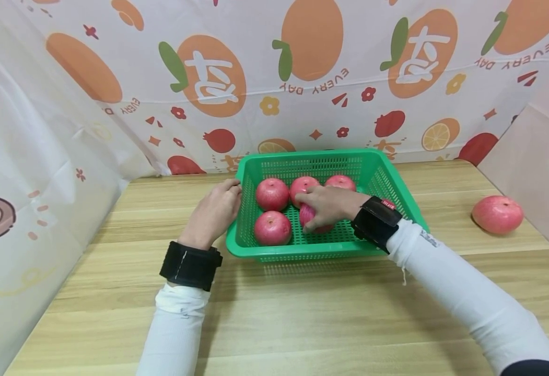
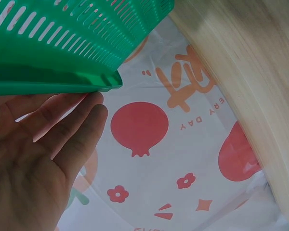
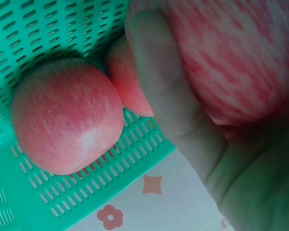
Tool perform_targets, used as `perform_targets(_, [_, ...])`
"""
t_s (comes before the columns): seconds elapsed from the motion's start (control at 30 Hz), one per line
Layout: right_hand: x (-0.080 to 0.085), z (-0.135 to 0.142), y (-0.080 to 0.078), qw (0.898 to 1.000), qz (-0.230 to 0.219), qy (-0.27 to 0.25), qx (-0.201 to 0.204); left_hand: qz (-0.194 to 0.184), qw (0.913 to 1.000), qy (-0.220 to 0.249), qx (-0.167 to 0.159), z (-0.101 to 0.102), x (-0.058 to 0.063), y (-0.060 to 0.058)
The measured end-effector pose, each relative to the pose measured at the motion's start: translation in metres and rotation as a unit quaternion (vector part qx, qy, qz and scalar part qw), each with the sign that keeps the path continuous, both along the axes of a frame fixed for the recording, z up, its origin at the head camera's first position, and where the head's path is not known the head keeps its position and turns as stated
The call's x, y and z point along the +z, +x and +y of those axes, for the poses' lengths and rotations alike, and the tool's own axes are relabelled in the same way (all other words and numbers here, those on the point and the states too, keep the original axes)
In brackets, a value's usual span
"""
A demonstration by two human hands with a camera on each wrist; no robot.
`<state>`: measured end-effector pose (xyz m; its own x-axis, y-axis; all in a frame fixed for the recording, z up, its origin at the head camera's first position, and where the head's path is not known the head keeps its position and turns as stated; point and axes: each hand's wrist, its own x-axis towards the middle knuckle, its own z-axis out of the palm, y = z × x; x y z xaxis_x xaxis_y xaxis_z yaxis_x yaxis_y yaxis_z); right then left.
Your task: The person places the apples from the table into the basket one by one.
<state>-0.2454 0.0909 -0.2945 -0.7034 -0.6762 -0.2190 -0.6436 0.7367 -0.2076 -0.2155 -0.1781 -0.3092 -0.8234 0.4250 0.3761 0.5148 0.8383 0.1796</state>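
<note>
A green plastic basket (image 1: 260, 250) stands on the table with several red apples inside. My right hand (image 1: 333, 204) reaches into it and grips an apple (image 1: 309, 216), partly hidden behind the fingers. In the right wrist view the thumb (image 3: 166, 77) lies along the side of that streaked apple (image 3: 241, 53), while another apple (image 3: 67, 115) sits on the basket's slotted floor. At the basket's left side, my left hand (image 1: 216, 211) touches the rim. The left wrist view shows its fingers (image 2: 82, 137) fairly straight, fingertips right at the edge of the green rim (image 2: 53, 89).
One more apple (image 1: 497, 214) lies on the wooden table (image 1: 274, 313), right of the basket. A fruit-printed white sheet (image 1: 255, 62) hangs close behind the basket, with pale sheets also at the left and right sides.
</note>
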Motion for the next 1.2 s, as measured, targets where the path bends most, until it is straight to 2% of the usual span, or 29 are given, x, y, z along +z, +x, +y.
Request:
perform_targets(0.57, [-0.0012,-0.0046,0.0034,0.999,-0.012,0.030,0.007,0.003,1.0000,0.007,-0.002,0.0001,-0.0007,0.0002])
perform_targets(0.93, [-0.0033,-0.0033,0.0026,0.998,-0.038,0.053,-0.008,0.002,1.0000,0.005,-0.001,0.0000,-0.0019,-0.0006])
perform_targets(1.2, [-0.0023,-0.0042,0.0023,0.998,-0.045,0.041,-0.002,0.002,1.0000,0.004,0.001,-0.0008,-0.0014,-0.0003])
